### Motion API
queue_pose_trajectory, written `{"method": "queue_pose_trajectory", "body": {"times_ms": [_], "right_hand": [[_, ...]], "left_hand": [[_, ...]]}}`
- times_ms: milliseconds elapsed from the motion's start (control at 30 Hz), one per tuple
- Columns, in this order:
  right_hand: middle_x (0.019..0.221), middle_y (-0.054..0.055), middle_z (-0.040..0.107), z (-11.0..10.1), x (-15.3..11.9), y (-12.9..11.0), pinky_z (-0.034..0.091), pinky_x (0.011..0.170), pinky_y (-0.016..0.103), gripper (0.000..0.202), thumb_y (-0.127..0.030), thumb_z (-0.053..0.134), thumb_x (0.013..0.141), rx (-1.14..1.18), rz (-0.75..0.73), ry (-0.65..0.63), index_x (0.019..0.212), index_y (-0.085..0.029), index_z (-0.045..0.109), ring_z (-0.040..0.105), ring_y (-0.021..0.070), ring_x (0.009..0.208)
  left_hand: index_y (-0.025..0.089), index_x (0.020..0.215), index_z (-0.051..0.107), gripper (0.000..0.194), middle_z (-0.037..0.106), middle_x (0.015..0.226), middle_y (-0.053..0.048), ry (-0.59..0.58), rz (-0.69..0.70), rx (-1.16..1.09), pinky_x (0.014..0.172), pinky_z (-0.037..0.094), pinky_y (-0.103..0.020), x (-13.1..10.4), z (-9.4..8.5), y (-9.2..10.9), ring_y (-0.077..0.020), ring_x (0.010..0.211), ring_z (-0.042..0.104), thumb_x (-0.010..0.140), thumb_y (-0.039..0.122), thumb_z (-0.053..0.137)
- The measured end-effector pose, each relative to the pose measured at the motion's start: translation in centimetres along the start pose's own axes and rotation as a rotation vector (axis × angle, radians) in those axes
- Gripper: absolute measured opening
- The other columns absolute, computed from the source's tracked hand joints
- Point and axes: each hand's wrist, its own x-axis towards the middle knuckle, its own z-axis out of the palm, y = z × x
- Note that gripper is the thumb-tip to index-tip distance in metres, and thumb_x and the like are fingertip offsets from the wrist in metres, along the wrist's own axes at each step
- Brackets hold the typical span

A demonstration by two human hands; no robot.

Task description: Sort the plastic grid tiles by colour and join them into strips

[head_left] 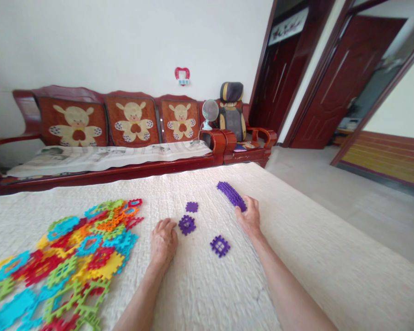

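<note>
Right hand [251, 218] pinching, I am gripping a purple stack [230, 194]. My left hand [164, 241] is resting half-curled, seemingly empty, beside a purple toothed piece [186, 225].

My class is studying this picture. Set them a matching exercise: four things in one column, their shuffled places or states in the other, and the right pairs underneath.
Things
1. Right hand
2. Small fan
3. Left hand
4. Multicoloured pieces

Places and states
A. Close beside a loose purple piece
B. Spread out to the left of both hands
C. Gripping the near end of a ribbed purple block
D. At the right-hand end of the sofa, as the picture shows it

Right pairs: 1-C, 2-D, 3-A, 4-B
</note>
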Motion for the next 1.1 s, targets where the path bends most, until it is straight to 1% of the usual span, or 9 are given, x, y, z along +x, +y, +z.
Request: {"method": "queue_pose_trajectory", "body": {"times_ms": [67, 200, 300, 400, 467, 567, 667, 900, 1100], "right_hand": [[0.096, 0.006, 0.056, -0.2, -0.4, -1.2, 0.047, 0.081, 0.034, 0.030, -0.024, 0.049, 0.075, 0.093, -0.065, -0.122, 0.103, -0.019, 0.055, 0.055, 0.0194, 0.090], [0.082, 0.002, 0.060, -0.8, -1.8, -4.0, 0.046, 0.068, 0.027, 0.018, -0.023, 0.051, 0.074, 0.170, -0.097, -0.581, 0.088, -0.018, 0.060, 0.056, 0.0139, 0.072], [0.093, 0.004, 0.059, -2.1, -3.0, -5.8, 0.046, 0.073, 0.029, 0.035, -0.029, 0.062, 0.067, 0.109, -0.095, -0.811, 0.100, -0.017, 0.059, 0.057, 0.0161, 0.081], [0.105, 0.006, 0.054, -3.8, -4.2, -7.0, 0.045, 0.082, 0.032, 0.060, -0.036, 0.070, 0.060, 0.052, -0.132, -0.919, 0.116, -0.020, 0.052, 0.056, 0.0195, 0.093], [0.105, 0.006, 0.052, -4.4, -4.9, -7.4, 0.043, 0.085, 0.034, 0.065, -0.034, 0.074, 0.055, -0.011, -0.167, -0.932, 0.115, -0.022, 0.052, 0.053, 0.0210, 0.096], [0.099, 0.003, 0.051, -4.5, -5.4, -7.6, 0.043, 0.084, 0.033, 0.054, -0.026, 0.071, 0.056, -0.042, -0.210, -0.916, 0.107, -0.022, 0.054, 0.052, 0.0198, 0.093], [0.101, 0.003, 0.051, -3.5, -5.2, -7.6, 0.043, 0.086, 0.031, 0.052, -0.016, 0.064, 0.059, 0.044, -0.256, -0.868, 0.110, -0.022, 0.052, 0.052, 0.0178, 0.095], [0.110, 0.006, 0.048, 0.2, -4.6, -6.8, 0.040, 0.094, 0.035, 0.064, -0.004, 0.052, 0.059, 0.236, -0.237, -0.617, 0.121, -0.022, 0.045, 0.048, 0.0188, 0.105], [0.114, 0.006, 0.049, 0.7, -4.7, -6.1, 0.044, 0.092, 0.034, 0.066, -0.003, 0.046, 0.057, 0.386, -0.144, -0.584, 0.119, -0.022, 0.048, 0.050, 0.0184, 0.107]], "left_hand": [[0.019, 0.090, 0.068, 0.031, 0.063, 0.110, -0.009, -0.010, -0.008, -0.014, 0.092, 0.042, -0.038, 0.1, -0.2, 0.2, -0.0237, 0.106, 0.054, 0.076, 0.015, 0.041], [0.018, 0.089, 0.069, 0.031, 0.063, 0.110, -0.009, -0.017, -0.017, -0.037, 0.092, 0.042, -0.038, 0.3, -0.4, 0.4, -0.0237, 0.105, 0.054, 0.076, 0.014, 0.041], [0.019, 0.089, 0.069, 0.031, 0.063, 0.110, -0.009, -0.023, -0.026, -0.046, 0.093, 0.041, -0.038, 0.3, -0.4, 0.3, -0.0236, 0.106, 0.053, 0.075, 0.015, 0.042], [0.019, 0.089, 0.069, 0.031, 0.063, 0.109, -0.008, -0.026, -0.031, -0.052, 0.093, 0.040, -0.038, 0.3, -0.3, 0.2, -0.0234, 0.107, 0.053, 0.076, 0.016, 0.042], [0.019, 0.089, 0.069, 0.030, 0.063, 0.109, -0.008, -0.023, -0.029, -0.052, 0.094, 0.039, -0.038, 0.3, -0.3, 0.2, -0.0231, 0.107, 0.053, 0.076, 0.016, 0.041], [0.020, 0.089, 0.069, 0.030, 0.063, 0.109, -0.008, -0.017, -0.030, -0.053, 0.094, 0.039, -0.037, 0.2, -0.3, 0.3, -0.0226, 0.106, 0.053, 0.076, 0.016, 0.042], [0.020, 0.089, 0.068, 0.029, 0.063, 0.108, -0.008, -0.017, -0.030, -0.054, 0.092, 0.040, -0.037, 0.2, -0.3, 0.4, -0.0222, 0.105, 0.053, 0.076, 0.015, 0.042], [0.018, 0.088, 0.068, 0.030, 0.063, 0.107, -0.008, -0.021, -0.020, -0.044, 0.091, 0.042, -0.036, 0.4, -0.9, 0.8, -0.0208, 0.103, 0.054, 0.075, 0.013, 0.041], [0.018, 0.087, 0.068, 0.029, 0.063, 0.107, -0.008, -0.002, -0.024, -0.036, 0.091, 0.043, -0.037, 0.3, -0.7, 0.8, -0.0209, 0.103, 0.054, 0.076, 0.012, 0.042]]}}
